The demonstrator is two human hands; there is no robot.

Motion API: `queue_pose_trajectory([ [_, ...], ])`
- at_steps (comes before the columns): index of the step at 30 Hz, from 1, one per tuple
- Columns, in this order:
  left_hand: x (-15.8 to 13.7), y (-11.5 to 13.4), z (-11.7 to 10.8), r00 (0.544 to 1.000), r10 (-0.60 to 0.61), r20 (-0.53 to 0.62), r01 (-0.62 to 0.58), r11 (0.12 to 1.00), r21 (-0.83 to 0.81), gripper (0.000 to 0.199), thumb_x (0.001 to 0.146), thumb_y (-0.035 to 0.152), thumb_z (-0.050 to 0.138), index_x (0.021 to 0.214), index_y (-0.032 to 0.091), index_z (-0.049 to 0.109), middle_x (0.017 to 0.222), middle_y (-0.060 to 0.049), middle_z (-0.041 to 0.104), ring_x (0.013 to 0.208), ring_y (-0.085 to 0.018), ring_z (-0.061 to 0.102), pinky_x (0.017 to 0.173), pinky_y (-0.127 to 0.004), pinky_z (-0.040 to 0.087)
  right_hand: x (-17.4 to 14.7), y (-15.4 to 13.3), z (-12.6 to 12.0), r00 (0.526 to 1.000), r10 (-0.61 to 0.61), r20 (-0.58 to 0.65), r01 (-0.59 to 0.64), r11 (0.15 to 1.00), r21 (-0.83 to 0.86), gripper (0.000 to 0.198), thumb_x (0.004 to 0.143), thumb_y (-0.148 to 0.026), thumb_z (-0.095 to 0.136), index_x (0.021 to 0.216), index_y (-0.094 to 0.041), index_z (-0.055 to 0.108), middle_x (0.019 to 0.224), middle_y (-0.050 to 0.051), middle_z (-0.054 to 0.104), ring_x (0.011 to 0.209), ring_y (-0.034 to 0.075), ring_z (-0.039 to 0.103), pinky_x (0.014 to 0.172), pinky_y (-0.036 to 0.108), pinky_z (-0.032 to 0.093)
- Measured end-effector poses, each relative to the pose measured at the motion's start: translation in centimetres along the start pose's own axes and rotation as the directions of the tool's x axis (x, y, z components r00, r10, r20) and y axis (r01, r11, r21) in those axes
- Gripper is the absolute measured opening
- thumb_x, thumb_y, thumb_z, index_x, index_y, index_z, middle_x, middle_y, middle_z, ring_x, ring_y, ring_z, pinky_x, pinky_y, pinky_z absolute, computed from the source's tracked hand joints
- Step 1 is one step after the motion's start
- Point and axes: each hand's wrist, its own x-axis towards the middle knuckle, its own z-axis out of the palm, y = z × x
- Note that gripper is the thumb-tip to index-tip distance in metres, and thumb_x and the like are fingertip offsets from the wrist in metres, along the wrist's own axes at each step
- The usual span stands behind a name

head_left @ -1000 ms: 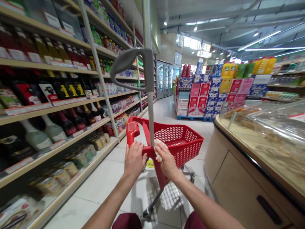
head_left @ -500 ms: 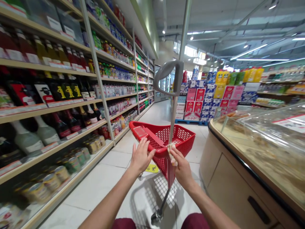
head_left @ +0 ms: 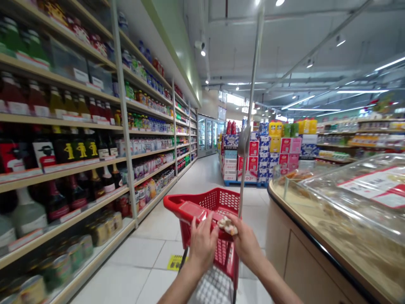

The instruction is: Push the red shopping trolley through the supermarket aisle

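A red plastic shopping basket cart (head_left: 223, 195) with perforated sides stands right in front of me. My left hand (head_left: 202, 242) rests on its near rim, fingers stretched forward over the red plastic and not wrapped round anything. Beside it, my right hand (head_left: 248, 242) is closed on a crumpled pale cloth (head_left: 228, 226) with coloured patches, pressed against the rim at the near right corner. A tall metal pole (head_left: 252, 88) rises at the cart's right side and carries a grey loop handle (head_left: 243, 141), now seen nearly edge-on.
Shelves (head_left: 152, 154) of bottles and cans run along the left. A counter (head_left: 284, 228) with a clear cover (head_left: 357, 185) curves close on the right. Stacked boxes (head_left: 253, 162) stand ahead on a blue pallet. A yellow floor sticker (head_left: 173, 262) lies left of the cart.
The cart has turned, so its pole handle shows narrow instead of wide. My left hand has shifted right, closer to my right hand and the cloth. The view has tilted up.
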Motion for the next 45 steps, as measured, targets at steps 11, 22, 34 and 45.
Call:
queue_pose_trajectory([
  [11, 2.6, 0.6, 0.8, 0.957, 0.28, 0.072, -0.279, 0.96, -0.019, 0.024, 0.075, 0.016, 0.046, 0.097, 0.02, 0.057, 0.104, -0.006, 0.061, 0.097, -0.018, 0.054, 0.087, -0.037, 0.045, 0.7, -0.4, 1.0, 0.978, 0.176, -0.116, -0.124, 0.925, 0.359, 0.041, 0.074, -0.032, 0.047, 0.111, -0.016, 0.055, 0.115, 0.01, 0.056, 0.107, 0.022, 0.05, 0.094, 0.038, 0.037],
  [22, 2.4, -4.3, -0.3, 0.976, 0.214, -0.028, -0.208, 0.966, 0.155, 0.037, 0.07, 0.018, 0.05, 0.107, 0.017, 0.052, 0.125, -0.011, 0.047, 0.119, -0.025, 0.038, 0.097, -0.045, 0.037, 1.6, 2.3, 1.5, 0.999, -0.037, 0.0, 0.036, 0.975, -0.22, 0.043, 0.086, -0.035, 0.028, 0.115, -0.014, 0.052, 0.113, 0.01, 0.058, 0.105, 0.02, 0.052, 0.092, 0.038, 0.039],
  [34, 1.5, -9.2, -2.3, 0.947, 0.011, -0.32, 0.087, 0.953, 0.291, 0.022, 0.079, 0.019, 0.04, 0.094, 0.019, 0.056, 0.117, -0.009, 0.052, 0.114, -0.023, 0.043, 0.095, -0.045, 0.039, 0.8, 1.7, 2.5, 0.993, -0.12, -0.02, 0.105, 0.925, -0.364, 0.043, 0.087, -0.035, 0.027, 0.122, -0.017, 0.045, 0.105, 0.009, 0.061, 0.096, 0.021, 0.054, 0.085, 0.041, 0.039],
  [45, 1.5, -10.4, -2.7, 0.967, 0.064, -0.248, 0.007, 0.961, 0.275, 0.033, 0.079, 0.019, 0.037, 0.11, 0.017, 0.05, 0.117, -0.008, 0.053, 0.114, -0.02, 0.044, 0.098, -0.041, 0.037, 0.4, 2.2, 1.5, 0.996, -0.069, -0.048, 0.046, 0.926, -0.376, 0.042, 0.085, -0.033, 0.029, 0.118, -0.015, 0.047, 0.096, 0.009, 0.062, 0.089, 0.02, 0.056, 0.079, 0.035, 0.042],
])
